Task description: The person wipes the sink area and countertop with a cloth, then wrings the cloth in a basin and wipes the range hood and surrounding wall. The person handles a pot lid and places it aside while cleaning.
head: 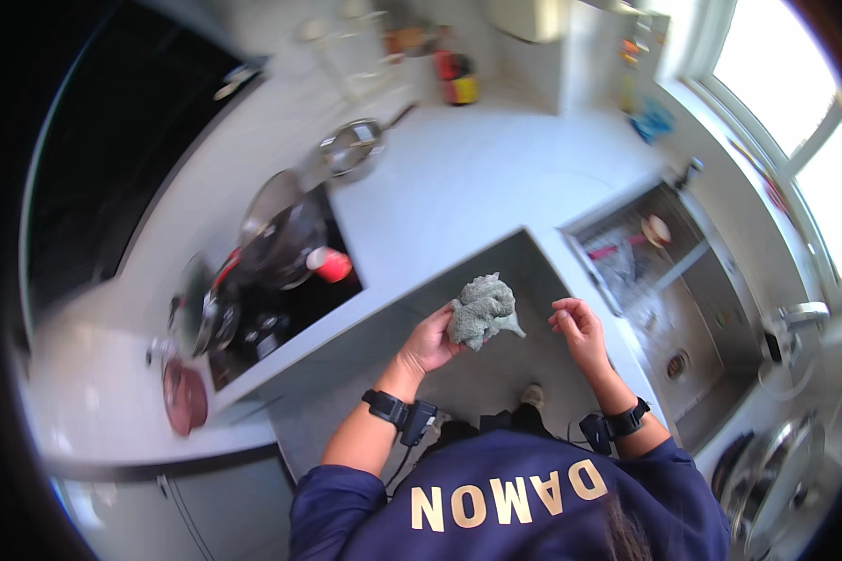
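Note:
A crumpled grey-green cloth (483,308) rests bunched in my left hand (431,342), whose fingers grip it from below and from the left. One corner of the cloth hangs down on its right side. My right hand (579,328) is apart from the cloth, near the counter edge by the sink, with nothing visible in it. Its fingers are loosely curled. Both hands are in front of my body, over the floor in the corner between two runs of counter.
A steel sink (702,393) lies to the right, with a pink-handled brush (654,231) in it. Ahead is the white counter (477,182). A wok (284,242) and a red cup (331,265) are on the black hob (344,245) at left. A saucepan (351,147) stands behind.

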A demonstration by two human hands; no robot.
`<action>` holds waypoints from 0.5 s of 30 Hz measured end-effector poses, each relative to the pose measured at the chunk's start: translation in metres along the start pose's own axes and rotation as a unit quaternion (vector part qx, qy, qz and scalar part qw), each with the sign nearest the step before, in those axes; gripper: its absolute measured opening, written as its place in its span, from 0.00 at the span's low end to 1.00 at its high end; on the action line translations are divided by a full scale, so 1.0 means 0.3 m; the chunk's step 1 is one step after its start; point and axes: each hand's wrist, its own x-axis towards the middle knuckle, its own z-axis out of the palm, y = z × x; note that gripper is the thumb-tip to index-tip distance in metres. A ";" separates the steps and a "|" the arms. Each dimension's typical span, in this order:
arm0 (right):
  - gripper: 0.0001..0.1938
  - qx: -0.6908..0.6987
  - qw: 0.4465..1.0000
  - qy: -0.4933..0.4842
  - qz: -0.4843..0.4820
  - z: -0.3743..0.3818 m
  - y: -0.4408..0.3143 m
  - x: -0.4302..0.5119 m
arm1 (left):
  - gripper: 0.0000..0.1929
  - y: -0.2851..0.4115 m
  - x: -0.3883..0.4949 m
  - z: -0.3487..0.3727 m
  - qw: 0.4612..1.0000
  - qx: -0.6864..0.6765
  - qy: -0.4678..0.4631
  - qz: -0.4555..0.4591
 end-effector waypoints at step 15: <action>0.08 0.017 0.853 -0.520 0.044 1.792 0.234 -0.380 | 0.19 0.081 -1.535 -0.607 0.836 -0.041 0.394 0.381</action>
